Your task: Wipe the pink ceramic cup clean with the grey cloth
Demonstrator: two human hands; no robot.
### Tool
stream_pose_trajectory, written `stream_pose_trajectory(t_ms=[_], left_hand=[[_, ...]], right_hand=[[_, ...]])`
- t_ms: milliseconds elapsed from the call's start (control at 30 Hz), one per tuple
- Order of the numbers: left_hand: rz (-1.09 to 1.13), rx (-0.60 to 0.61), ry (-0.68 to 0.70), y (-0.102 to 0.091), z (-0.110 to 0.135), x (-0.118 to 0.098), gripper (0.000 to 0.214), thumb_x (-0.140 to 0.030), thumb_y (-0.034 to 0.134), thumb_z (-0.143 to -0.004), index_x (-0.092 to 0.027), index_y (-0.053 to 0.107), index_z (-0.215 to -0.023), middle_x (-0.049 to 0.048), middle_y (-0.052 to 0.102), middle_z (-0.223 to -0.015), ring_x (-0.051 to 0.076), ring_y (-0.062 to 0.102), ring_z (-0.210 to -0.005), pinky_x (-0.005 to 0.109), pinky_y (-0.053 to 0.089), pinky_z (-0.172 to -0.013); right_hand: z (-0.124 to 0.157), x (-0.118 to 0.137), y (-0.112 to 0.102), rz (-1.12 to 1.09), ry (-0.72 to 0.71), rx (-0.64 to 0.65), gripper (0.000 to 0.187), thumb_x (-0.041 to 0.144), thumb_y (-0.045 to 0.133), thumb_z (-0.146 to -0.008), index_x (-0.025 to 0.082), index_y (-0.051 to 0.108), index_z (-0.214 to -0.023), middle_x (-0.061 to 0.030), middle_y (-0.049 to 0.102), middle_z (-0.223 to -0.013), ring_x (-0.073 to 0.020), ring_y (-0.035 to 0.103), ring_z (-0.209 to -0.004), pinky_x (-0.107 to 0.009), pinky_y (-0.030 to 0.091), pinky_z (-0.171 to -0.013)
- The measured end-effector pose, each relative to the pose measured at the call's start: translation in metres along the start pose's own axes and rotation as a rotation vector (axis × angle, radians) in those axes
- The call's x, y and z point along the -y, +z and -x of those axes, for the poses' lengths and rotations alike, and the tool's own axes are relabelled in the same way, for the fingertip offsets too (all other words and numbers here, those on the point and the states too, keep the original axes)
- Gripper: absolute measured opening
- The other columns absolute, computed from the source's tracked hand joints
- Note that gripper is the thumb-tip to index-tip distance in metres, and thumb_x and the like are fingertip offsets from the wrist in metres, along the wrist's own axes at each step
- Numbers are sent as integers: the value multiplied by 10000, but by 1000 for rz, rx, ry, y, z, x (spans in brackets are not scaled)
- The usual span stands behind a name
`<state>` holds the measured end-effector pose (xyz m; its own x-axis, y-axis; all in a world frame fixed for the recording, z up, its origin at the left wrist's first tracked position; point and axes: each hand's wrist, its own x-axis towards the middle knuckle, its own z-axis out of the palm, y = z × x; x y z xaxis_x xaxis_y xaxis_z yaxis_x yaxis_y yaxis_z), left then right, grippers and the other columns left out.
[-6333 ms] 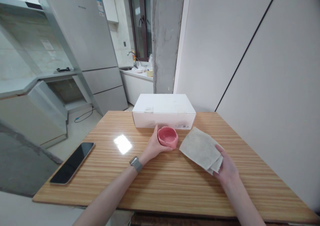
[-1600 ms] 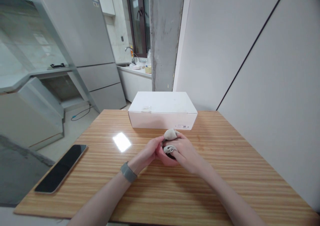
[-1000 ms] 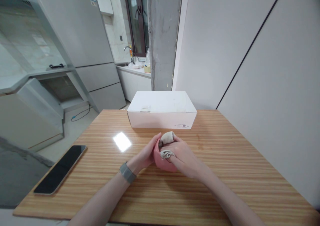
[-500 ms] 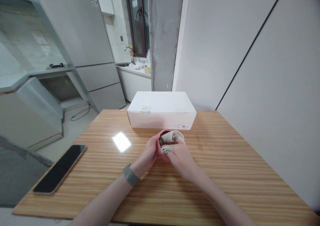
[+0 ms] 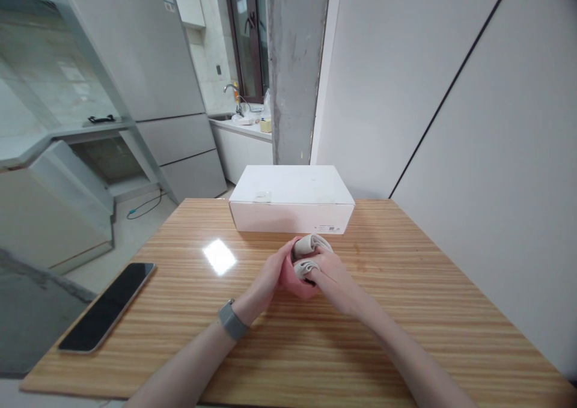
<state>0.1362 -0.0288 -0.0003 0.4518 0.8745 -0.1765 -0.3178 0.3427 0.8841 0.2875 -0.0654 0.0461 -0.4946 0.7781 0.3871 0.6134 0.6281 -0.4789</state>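
Observation:
A small pink bowl (image 5: 292, 282) is held just above the wooden table (image 5: 406, 312), tilted toward the right. My left hand (image 5: 269, 276) cups it from the left side. My right hand (image 5: 331, 276) grips a bunched grey-beige cloth (image 5: 306, 247) and presses it into the bowl's opening. Most of the bowl is hidden behind both hands. A grey watch is on my left wrist.
A closed white cardboard box (image 5: 291, 199) lies just behind the hands. A black phone (image 5: 107, 313) rests near the table's left edge. A white wall runs along the table's right side, a concrete pillar stands behind the box, and a fridge and kitchen counters are at the left.
The cloth, once flat on the table, is bunched in my right hand against the bowl. Over the last second the bowl has tilted back and forth while the cloth shifted around its opening.

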Motion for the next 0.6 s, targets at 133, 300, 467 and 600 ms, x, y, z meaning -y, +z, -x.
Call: stream_pose_trajectory(t_ms=[133,300,467,600], left_hand=[[-123,-50,105,0,-1,2,400,-454,584,-872,-187,715,-1140,60,699,-1216,283,572,-1211,382,378,-1084],[7,-10,120,10,6,1,444,-429,592,-874,-203,646,-1253,81,686,-1232,291,583,-1197,405,445,-1023],[161,67,159,20,12,4,493,-408,637,-870,-224,577,-1324,101,610,-1341,288,524,-1268,388,457,-1011],[205,203,192,21,12,3,503,-449,544,-924,-272,501,-1393,80,520,-1443,281,457,-1331,372,472,-991]], right_hand=[[3,2,0,7,-29,63,306,145,433,-894,223,627,-671,-38,617,-806,-226,482,-880,-399,402,-872],[-1,7,3,-50,93,25,335,163,329,-924,219,519,-655,-41,600,-850,-225,480,-875,-401,389,-843],[-6,4,8,-95,255,-170,275,191,352,-899,222,484,-660,-21,582,-858,-213,471,-869,-374,367,-831],[-3,-3,10,-152,242,-201,281,195,369,-881,225,534,-656,-18,606,-840,-227,481,-922,-385,371,-873]])
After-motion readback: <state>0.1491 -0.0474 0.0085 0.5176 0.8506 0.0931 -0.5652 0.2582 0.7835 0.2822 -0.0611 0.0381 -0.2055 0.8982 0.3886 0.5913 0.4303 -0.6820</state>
